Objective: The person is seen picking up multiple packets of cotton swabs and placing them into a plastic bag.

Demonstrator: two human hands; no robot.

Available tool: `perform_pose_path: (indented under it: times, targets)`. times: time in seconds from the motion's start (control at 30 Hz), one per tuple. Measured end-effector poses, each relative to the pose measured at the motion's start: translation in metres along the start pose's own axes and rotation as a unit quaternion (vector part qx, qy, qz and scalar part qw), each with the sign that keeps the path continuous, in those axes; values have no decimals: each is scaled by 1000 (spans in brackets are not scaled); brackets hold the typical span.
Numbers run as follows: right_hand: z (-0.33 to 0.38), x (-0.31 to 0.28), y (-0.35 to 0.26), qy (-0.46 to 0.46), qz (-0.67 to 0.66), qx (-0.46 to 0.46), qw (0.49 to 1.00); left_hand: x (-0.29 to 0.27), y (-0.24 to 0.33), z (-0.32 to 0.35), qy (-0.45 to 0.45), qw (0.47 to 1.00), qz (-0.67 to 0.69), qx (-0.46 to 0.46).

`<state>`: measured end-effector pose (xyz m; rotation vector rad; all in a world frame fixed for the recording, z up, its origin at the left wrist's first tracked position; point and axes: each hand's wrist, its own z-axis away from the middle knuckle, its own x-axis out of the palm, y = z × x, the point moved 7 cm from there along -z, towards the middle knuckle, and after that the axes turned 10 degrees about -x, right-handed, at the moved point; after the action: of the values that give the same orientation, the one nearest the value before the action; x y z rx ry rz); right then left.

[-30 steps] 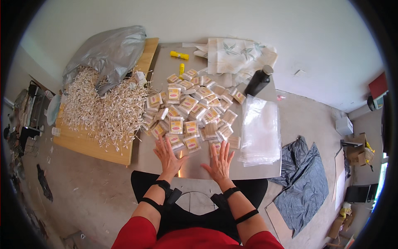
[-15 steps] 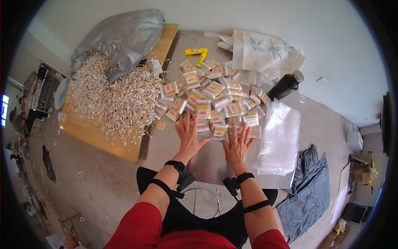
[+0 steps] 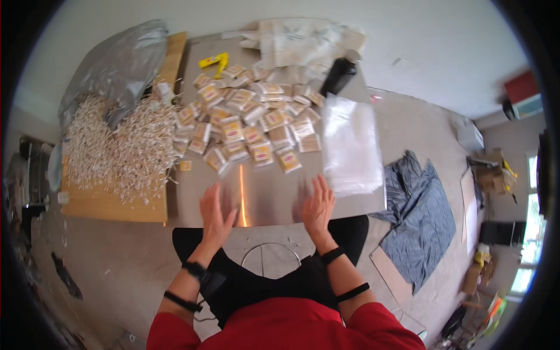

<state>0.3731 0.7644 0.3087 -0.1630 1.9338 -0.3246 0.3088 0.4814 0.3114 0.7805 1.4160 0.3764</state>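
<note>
Both hands lie flat, fingers spread, holding nothing: left hand [image 3: 216, 211] and right hand [image 3: 317, 205] on the metal surface [image 3: 269, 195], near the small packets [image 3: 251, 125].

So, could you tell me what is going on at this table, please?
A person sits at a shiny metal table with the left hand and right hand open and flat near its front edge, holding nothing. Beyond them lies a spread of small filled packets, beside a heap of cotton swabs and a stack of clear bags.
</note>
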Motion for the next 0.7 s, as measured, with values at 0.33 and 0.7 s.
perform_pose_path:
  times: [0.33,0.7]
  targets:
    - [12,-29,142,-275,126,17,953,-3,-15,138,-37,995,53,-71]
    - [-18,-67,126,-58,161,-94,981,-11,26,140,-77,989,100,-74]
